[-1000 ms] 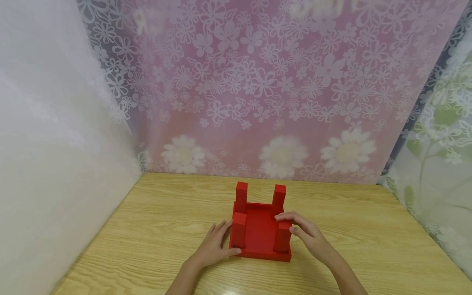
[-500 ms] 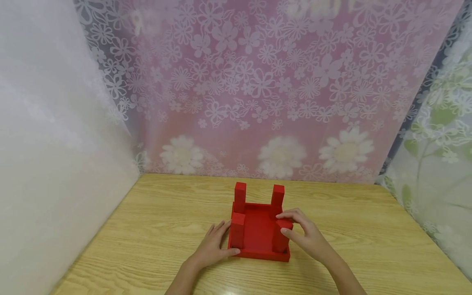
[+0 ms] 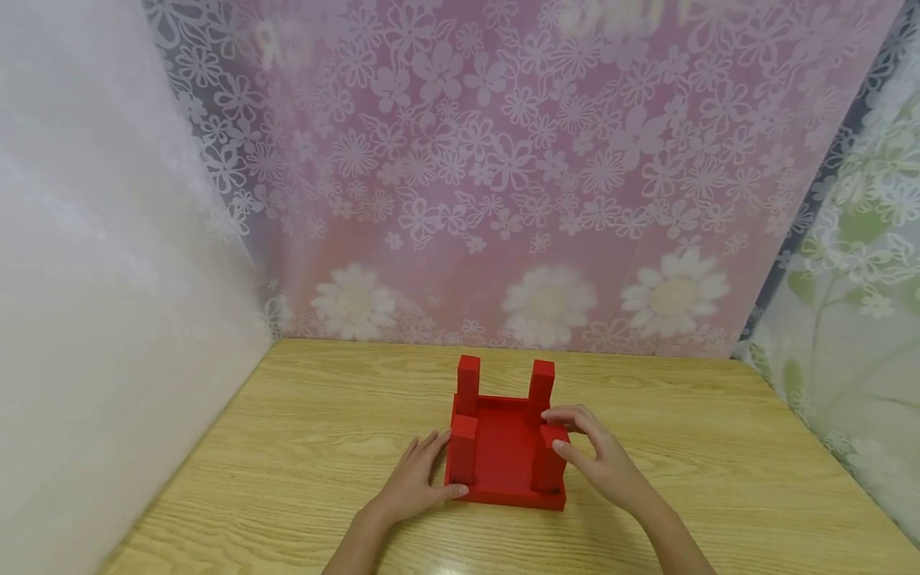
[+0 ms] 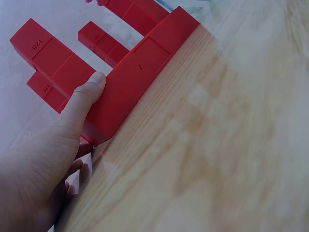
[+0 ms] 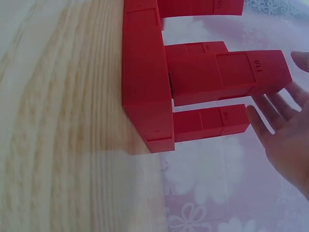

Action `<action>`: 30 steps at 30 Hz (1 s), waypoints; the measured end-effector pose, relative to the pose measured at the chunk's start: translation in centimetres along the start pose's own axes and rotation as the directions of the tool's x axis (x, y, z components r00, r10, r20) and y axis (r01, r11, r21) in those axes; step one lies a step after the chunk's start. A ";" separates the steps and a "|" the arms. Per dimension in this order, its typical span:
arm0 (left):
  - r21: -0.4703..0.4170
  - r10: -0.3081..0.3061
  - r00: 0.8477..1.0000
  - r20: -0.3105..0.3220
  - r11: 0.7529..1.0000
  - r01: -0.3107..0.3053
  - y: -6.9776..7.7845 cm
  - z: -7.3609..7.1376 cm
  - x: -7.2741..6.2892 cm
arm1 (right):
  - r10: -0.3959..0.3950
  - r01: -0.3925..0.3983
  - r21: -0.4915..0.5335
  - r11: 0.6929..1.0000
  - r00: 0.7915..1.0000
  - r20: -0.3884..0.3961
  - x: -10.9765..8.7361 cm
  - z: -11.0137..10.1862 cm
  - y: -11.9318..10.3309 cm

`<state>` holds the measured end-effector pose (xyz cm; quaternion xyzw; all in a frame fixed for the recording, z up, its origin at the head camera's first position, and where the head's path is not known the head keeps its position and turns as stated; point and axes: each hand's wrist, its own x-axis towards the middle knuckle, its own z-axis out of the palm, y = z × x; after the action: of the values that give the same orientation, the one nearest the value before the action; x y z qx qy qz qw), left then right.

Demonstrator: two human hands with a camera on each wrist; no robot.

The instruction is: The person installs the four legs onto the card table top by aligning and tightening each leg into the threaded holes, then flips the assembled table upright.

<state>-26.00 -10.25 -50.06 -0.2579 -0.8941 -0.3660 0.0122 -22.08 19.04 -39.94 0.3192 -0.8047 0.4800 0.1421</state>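
A shallow red tray [image 3: 503,451] with raised edges rests on the wooden table. Rectangular red posts stand upright at its corners; numbers are embossed near their ends. My left hand [image 3: 413,483] grips the tray's near left corner, thumb on the front wall and fingers along the left side, beside the near left post [image 4: 53,53], marked 128. Around the top of the near right post [image 5: 229,75], marked 118, my right hand [image 3: 600,459] is loosely spread. In the right wrist view its thumb [image 5: 300,60] is apart from the post; some fingers are partly hidden behind it.
The pale wooden table [image 3: 331,399] extends around the tray. A pink flowered cloth [image 3: 460,200] hangs behind it. A white sheet [image 3: 129,279] borders the left side, and a flowered sheet [image 3: 855,319] the right.
My right hand's thumb crosses the near right post half a second ago, then draws back right, and the fingers loosen. The left hand stays on the tray corner.
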 end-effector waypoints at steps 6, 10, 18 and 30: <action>0.004 0.000 1.000 0.004 1.000 0.000 0.0 0.0 0.1 | -0.018 0.005 0.138 0.990 0.995 0.094 -0.4 -0.7 0.8; -0.005 -0.004 1.000 0.007 1.000 0.004 0.0 -0.1 0.0 | 0.000 -0.012 0.115 0.993 0.994 0.108 -0.4 -0.8 0.7; -0.006 -0.025 1.000 0.010 1.000 0.025 0.1 -0.1 0.0 | -0.016 0.012 0.045 0.999 0.996 0.088 -0.3 -0.6 0.7; -0.012 -0.033 0.999 0.017 0.999 0.034 0.1 -0.1 0.0 | -0.003 0.004 -0.043 0.999 0.999 0.033 -0.1 -0.2 0.1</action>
<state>-25.98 -10.25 -49.92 -0.2460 -0.8960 -0.3695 -0.0031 -22.03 19.31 -39.93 0.3254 -0.8165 0.4569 0.1366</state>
